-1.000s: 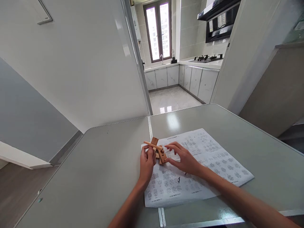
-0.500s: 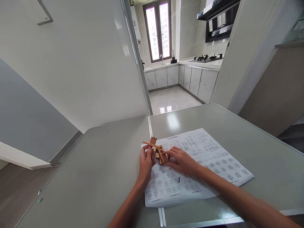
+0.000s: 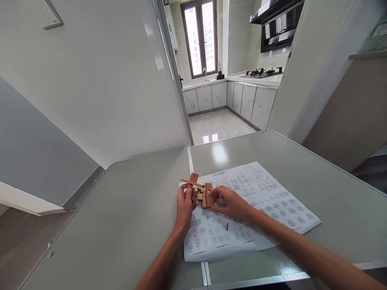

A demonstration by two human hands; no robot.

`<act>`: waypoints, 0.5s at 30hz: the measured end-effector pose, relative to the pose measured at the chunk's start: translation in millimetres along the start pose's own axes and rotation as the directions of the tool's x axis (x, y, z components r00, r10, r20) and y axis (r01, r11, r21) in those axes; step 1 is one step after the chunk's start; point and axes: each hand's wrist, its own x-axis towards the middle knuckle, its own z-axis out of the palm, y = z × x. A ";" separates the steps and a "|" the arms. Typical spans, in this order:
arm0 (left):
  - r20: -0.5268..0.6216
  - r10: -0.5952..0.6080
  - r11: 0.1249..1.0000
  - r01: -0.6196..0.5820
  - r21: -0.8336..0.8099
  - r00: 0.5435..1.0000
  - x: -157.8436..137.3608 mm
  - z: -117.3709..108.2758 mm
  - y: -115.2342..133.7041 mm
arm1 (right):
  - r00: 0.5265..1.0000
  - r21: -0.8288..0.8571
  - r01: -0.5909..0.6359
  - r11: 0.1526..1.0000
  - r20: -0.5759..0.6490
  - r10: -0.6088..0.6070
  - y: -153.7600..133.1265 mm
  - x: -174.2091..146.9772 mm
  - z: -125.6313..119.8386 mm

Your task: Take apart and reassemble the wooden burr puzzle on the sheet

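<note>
Over the left edge of a printed sheet [image 3: 256,241], my left hand [image 3: 185,203] is closed around a cluster of interlocking wooden puzzle pieces [image 3: 200,197]. A thin wooden stick [image 3: 192,183] lies slanted across the top of that hand, its left end pointing outward. My right hand [image 3: 229,201] pinches the right side of a flat notched wooden piece [image 3: 209,195], which stands against the cluster's right side. Whether this piece is locked into the others I cannot tell. My left fingers partly hide the cluster.
The sheet, covered in small line diagrams, lies on a grey-green table [image 3: 139,225] with a metal seam [image 3: 206,274] down its middle. A white wall panel [image 3: 121,80] rises behind the table's left part. Beyond is a kitchen with a gas stove [image 3: 263,73].
The flat notched piece has turned from slanted to nearly upright in my right hand's grip. My left hand keeps its hold on the cluster, with the stick still across it.
</note>
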 end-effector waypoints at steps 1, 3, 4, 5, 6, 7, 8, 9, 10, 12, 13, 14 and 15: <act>-0.002 -0.002 1.000 0.002 0.004 1.000 -0.2 0.0 0.4 | 1.000 0.011 -0.010 1.000 -0.006 0.010 -0.3 0.3 -0.2; -0.007 -0.003 1.000 0.003 0.006 1.000 -0.2 0.1 0.7 | 0.999 0.039 -0.029 0.999 -0.035 0.031 -1.7 1.2 -1.3; -0.009 -0.002 1.000 0.002 0.004 1.000 -0.1 0.1 0.6 | 0.998 0.058 -0.038 0.998 -0.053 0.041 -2.8 1.8 -2.3; -0.010 -0.002 1.000 0.002 0.001 1.000 0.1 0.1 0.3 | 0.996 0.081 -0.048 0.996 -0.070 0.054 -4.1 2.5 -3.5; -0.011 -0.001 1.000 0.001 -0.002 1.000 0.4 0.1 -0.1 | 0.994 0.110 -0.061 0.992 -0.083 0.070 -5.6 3.3 -4.9; -0.012 -0.001 1.000 0.001 -0.003 1.000 0.7 0.1 -0.5 | 0.992 0.145 -0.072 0.987 -0.091 0.086 -7.0 4.2 -6.3; -0.013 0.000 1.000 0.000 -0.002 1.000 0.9 0.0 -0.8 | 0.991 0.186 -0.082 0.979 -0.093 0.101 -8.2 5.1 -7.7; -0.015 0.000 1.000 0.000 0.001 1.000 1.2 -0.1 -1.2 | 0.989 0.231 -0.090 0.969 -0.091 0.114 -9.0 5.9 -8.9; -0.017 0.001 1.000 -0.001 0.005 1.000 1.3 -0.3 -1.4 | 0.988 0.277 -0.096 0.956 -0.088 0.125 -9.3 6.6 -9.8; -0.018 0.002 1.000 -0.002 0.011 1.000 1.5 -0.5 -1.8 | 0.986 0.358 -0.105 0.928 -0.085 0.145 -8.7 7.6 -10.8; -0.017 0.003 1.000 -0.003 0.012 1.000 1.5 -0.6 -1.8 | 0.984 0.389 -0.113 0.914 -0.085 0.157 -7.9 7.9 -11.0; -0.015 0.004 1.000 -0.004 0.012 1.000 1.5 -0.6 -1.8 | 0.981 0.417 -0.123 0.900 -0.086 0.174 -7.3 8.2 -11.3; -0.013 0.005 1.000 -0.005 0.010 1.000 1.4 -0.6 -1.8 | 0.978 0.448 -0.133 0.884 -0.087 0.191 -6.8 8.4 -11.6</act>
